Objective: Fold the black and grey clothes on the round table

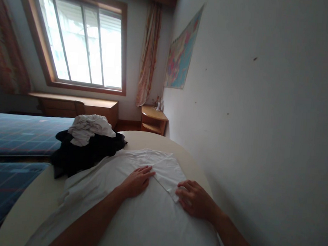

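Observation:
A white shirt [145, 220] is spread over the round table, wrinkled towards its far end. What looks like its sleeve [165, 175] lies folded over on the body of the cloth. My left hand [138, 179] rests palm down on the shirt, fingers stretched out beside the fold. At the right edge of that folded part is my right hand [194, 199], its fingers slightly bent and apart, touching the cloth. The thumb side of the right hand is partly hidden.
A black garment [84, 152] with a crumpled pale cloth [91, 126] on top sits at the left of the cream table [29, 203]. Beds with blue plaid covers [18, 136] stand left. A white wall [258, 145] rises close on the right. A corner shelf [154, 114] stands behind.

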Tool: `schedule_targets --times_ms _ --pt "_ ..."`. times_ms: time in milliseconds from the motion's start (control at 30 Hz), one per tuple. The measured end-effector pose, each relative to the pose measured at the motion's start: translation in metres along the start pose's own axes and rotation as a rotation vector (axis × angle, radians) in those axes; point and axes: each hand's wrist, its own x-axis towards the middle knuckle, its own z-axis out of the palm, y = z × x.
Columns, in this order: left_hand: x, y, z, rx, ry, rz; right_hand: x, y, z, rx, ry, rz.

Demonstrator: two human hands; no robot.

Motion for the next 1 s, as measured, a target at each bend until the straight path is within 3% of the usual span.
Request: schedule_targets --times_ms 233,400,533,700,900,1000 --pt "0.0 0.001 -0.001 0.01 0.002 0.007 0.008 -0.014 0.006 0.003 -0.021 0.045" --pt "0.0 0.002 -0.001 0.016 0.02 0.006 0.017 -0.014 0.01 0.164 -0.071 0.2" --pt "0.0 0.003 -0.001 0.014 0.037 0.007 0.028 -0.014 0.016 0.218 0.012 0.308" --pt "0.0 0.002 0.001 -0.017 0.064 0.023 0.039 -0.018 0.024 0.217 -0.158 0.323" --pt "0.002 -0.008 0.008 -0.022 0.139 -0.087 0.068 -0.027 0.03 0.197 -0.09 0.43" --pt "0.002 -0.013 0.011 -0.039 0.135 -0.068 0.08 -0.031 0.038 0.171 -0.142 0.504"
